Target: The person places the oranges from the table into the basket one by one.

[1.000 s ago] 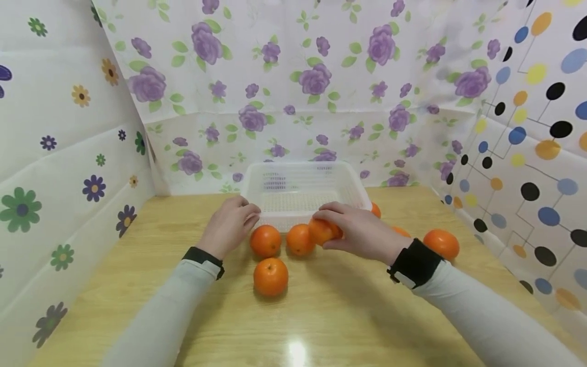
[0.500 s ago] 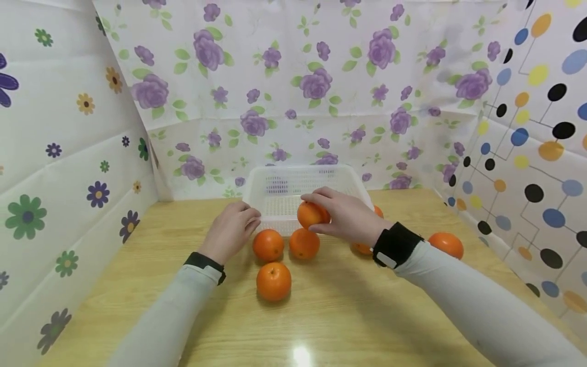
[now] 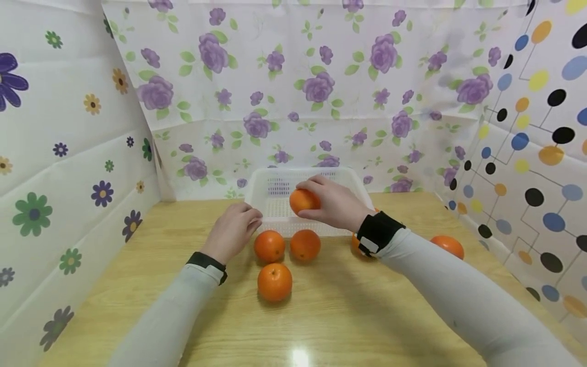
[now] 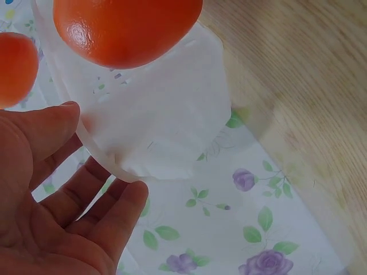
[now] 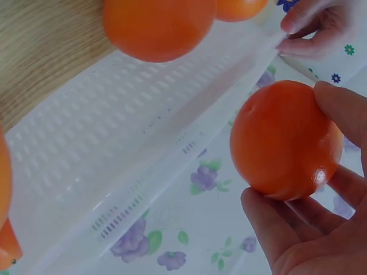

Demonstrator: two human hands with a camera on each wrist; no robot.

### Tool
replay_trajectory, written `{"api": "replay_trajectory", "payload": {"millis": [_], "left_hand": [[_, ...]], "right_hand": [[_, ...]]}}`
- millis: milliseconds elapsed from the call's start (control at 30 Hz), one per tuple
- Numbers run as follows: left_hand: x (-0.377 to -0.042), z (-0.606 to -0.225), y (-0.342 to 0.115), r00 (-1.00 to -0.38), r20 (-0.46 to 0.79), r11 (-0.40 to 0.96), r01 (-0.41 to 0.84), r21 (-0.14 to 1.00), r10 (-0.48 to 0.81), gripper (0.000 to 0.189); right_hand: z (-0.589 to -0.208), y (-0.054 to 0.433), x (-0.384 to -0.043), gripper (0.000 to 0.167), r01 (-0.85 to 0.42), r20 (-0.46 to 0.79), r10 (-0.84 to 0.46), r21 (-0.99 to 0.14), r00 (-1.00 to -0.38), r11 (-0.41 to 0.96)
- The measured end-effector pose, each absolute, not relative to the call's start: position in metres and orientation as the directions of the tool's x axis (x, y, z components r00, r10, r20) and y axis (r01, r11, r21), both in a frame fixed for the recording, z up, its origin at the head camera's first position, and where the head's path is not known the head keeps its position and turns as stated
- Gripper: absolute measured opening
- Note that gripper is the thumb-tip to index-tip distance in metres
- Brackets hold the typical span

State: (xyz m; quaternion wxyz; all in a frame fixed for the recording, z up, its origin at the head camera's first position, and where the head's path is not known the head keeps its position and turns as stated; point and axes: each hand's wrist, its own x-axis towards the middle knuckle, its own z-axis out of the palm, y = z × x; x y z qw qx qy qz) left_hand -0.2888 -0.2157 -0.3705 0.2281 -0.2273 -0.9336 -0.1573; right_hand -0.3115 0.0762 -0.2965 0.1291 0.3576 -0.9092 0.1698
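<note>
My right hand (image 3: 337, 204) grips an orange (image 3: 303, 202) between thumb and fingers, above the front part of a white plastic basket (image 3: 316, 227). In the right wrist view the held orange (image 5: 287, 140) hangs clear of the basket's slotted wall (image 5: 103, 120). At the basket's front left corner, my left hand (image 3: 233, 229) pinches the rim. From the left wrist camera, the thumb and fingertips meet the rim (image 4: 106, 163) from both sides. Two oranges, one on the left (image 3: 269, 246) and one on the right (image 3: 305, 245), sit just before the basket's front wall.
Nearer on the wooden table (image 3: 321, 326) lies another orange (image 3: 274, 282). One orange (image 3: 362, 246) is partly hidden behind my right wrist, and a further one (image 3: 447, 246) stands to the right. A flowered cloth (image 3: 293, 102) hangs behind the basket; patterned cloths also flank the table.
My right hand has carried its orange up and away from the table, leftward, until it is over the basket. My left hand has stayed at the basket's corner.
</note>
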Motion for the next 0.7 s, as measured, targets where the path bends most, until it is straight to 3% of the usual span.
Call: {"api": "replay_trajectory", "payload": {"millis": [233, 700], "left_hand": [[-0.290, -0.371, -0.215, -0.804, 0.487, 0.853, 0.483, 0.198, 0.342, 0.015], [-0.291, -0.369, -0.214, -0.832, 0.453, 0.870, 0.448, 0.206, 0.321, 0.019]], "right_hand": [[-0.288, 0.063, -0.317, 0.059, -0.643, 0.336, -0.557, -0.260, -0.759, 0.720], [-0.287, 0.044, -0.337, 0.060, -0.590, 0.287, -0.524, -0.242, -0.802, 0.771]]}}
